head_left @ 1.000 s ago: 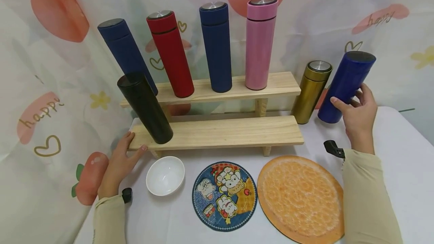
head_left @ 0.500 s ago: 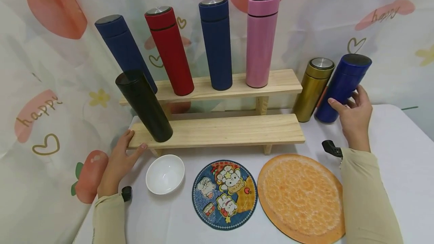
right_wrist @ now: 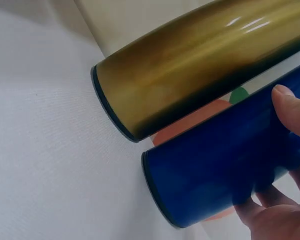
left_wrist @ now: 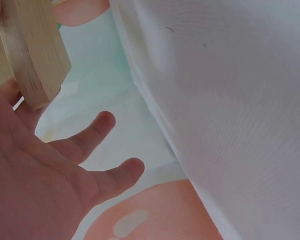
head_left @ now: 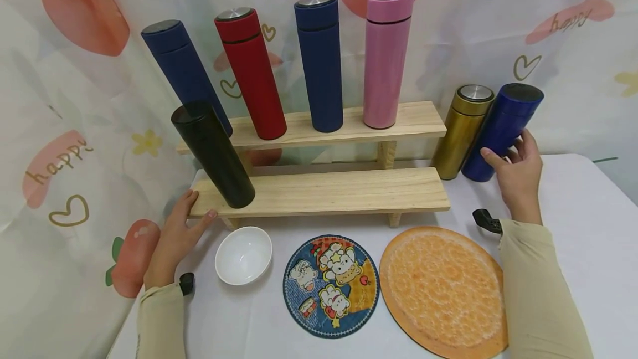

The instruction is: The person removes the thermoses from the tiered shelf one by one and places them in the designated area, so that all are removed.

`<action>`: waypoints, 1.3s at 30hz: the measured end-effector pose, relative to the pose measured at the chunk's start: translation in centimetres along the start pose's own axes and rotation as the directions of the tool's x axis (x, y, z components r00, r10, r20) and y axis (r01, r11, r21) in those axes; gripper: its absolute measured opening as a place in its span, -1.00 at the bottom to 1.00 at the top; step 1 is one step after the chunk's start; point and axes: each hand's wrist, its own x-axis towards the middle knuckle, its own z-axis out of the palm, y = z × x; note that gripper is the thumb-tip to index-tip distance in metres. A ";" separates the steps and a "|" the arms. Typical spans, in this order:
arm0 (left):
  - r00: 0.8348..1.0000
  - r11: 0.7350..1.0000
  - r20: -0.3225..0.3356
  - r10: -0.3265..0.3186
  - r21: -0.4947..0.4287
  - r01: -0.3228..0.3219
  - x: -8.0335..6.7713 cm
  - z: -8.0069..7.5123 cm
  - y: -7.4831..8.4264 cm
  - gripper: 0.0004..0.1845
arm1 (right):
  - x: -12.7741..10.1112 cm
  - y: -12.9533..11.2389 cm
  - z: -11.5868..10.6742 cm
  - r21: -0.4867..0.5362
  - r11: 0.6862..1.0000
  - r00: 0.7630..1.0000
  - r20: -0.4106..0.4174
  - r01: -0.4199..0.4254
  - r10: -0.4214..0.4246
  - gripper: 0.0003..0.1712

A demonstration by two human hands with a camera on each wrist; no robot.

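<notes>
From the head view, the right hand (head_left: pixel 518 173) curls its fingers around a blue flask (head_left: pixel 500 132) standing on the desk (head_left: pixel 573 226) just beside a gold flask (head_left: pixel 461 131), while the left hand (head_left: pixel 176 237) rests with straight fingers against the wooden shelf (head_left: pixel 324 193); the left wrist view shows fingers (left_wrist: pixel 90 137) spread apart; the right wrist view shows the thumb on the blue flask (right_wrist: pixel 225 165).

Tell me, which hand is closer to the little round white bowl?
Left. The left hand rests just left of the white bowl; the right hand is far across, gripping the shiny blue flask.
</notes>
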 end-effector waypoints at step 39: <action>1.000 1.000 0.004 -0.011 -0.012 0.011 0.0 -0.2 0.1 0.05 | -9.0 -14.3 6.7 0.543 0.668 0.802 -0.020 0.510 -0.596 0.03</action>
